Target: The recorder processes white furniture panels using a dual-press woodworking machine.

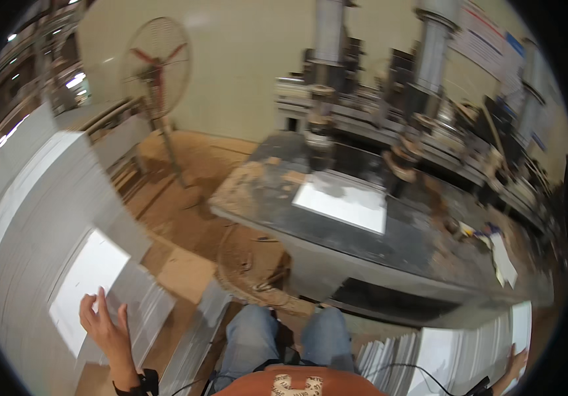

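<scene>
My left hand is open, fingers spread, over the lower part of a white panel. That panel lies against a tall stack of grey-edged panels on the left. At the far right, my right hand is closed at the edge of a white panel at the end of an upright row of panels; part of the hand is hard to make out. Another white panel lies flat on the dark machine table, under the machine's vertical heads.
A machine with upright cylinders stands at the back right. A scrap of white material lies on its table. A pedestal fan stands by the wall, on a dusty brown floor. My knees are before the table.
</scene>
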